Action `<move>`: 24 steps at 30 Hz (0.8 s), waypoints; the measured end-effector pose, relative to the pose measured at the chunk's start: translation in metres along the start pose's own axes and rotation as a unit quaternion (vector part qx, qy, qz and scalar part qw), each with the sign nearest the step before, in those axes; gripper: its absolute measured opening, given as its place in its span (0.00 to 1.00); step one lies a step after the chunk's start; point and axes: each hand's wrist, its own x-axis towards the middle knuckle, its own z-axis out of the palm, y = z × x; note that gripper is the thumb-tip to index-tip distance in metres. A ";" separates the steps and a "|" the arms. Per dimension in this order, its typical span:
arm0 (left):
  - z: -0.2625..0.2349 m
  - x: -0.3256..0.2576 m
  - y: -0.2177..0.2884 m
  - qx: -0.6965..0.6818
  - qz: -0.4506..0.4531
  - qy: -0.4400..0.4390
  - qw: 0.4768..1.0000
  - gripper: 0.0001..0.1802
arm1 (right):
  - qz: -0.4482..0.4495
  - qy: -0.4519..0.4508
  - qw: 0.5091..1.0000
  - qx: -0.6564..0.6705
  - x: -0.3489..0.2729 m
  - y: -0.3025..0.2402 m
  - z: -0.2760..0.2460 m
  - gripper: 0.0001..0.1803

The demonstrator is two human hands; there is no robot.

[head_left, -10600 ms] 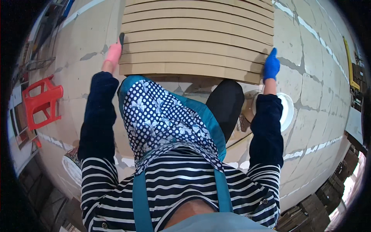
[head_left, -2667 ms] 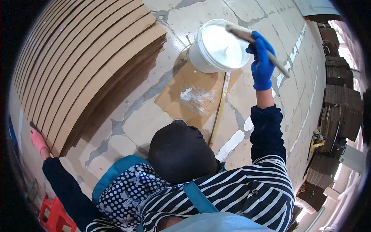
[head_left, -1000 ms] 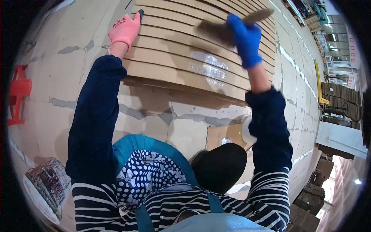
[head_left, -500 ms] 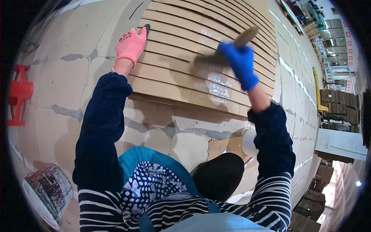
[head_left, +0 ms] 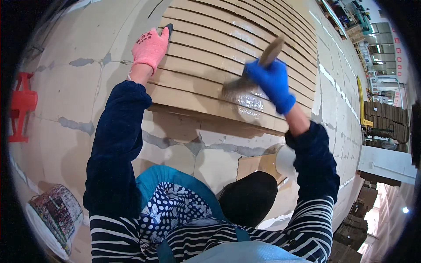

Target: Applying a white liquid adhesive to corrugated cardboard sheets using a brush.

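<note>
Overlapping cardboard sheets [head_left: 197, 52] lie in front of me, staggered so that their edges form long, narrow rows. My left hand [head_left: 149, 48], in a pink glove with a dark thumb tip, grips their left edge. Its thumb lies on top; the other fingers are curled and mostly hidden. In a blue glove, my right hand [head_left: 272, 83] is closed round a brush [head_left: 272, 50] with a brown wooden handle. The handle tilts up and away, while the motion-blurred bristles are low over the nearer rows. A shiny, wet-looking patch [head_left: 250, 103] is beside the bristles.
A red plastic stool [head_left: 23, 107] is at the far left, with a patterned bucket [head_left: 57, 215] nearer. By my right knee, a white round container [head_left: 286, 160] stands beside a cardboard piece [head_left: 256, 167]. Stacked brown cardboard [head_left: 386, 118] stands along the right.
My right hand and the brush have come slightly nearer to me, with the handle turned more upright. The left hand keeps its hold at the edge.
</note>
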 end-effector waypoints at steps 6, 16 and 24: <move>0.004 0.001 0.008 -0.003 0.037 0.009 0.999 0.33 | -0.079 0.219 0.950 -0.206 0.122 -0.027 -0.021 0.11; 0.002 0.000 0.003 -0.002 0.018 -0.001 1.000 0.32 | -0.037 0.056 0.992 0.103 -0.081 -0.018 0.018 0.11; 0.002 0.001 -0.022 -0.288 0.421 0.040 0.859 0.17 | -0.201 0.109 0.971 -0.073 -0.068 -0.026 0.018 0.07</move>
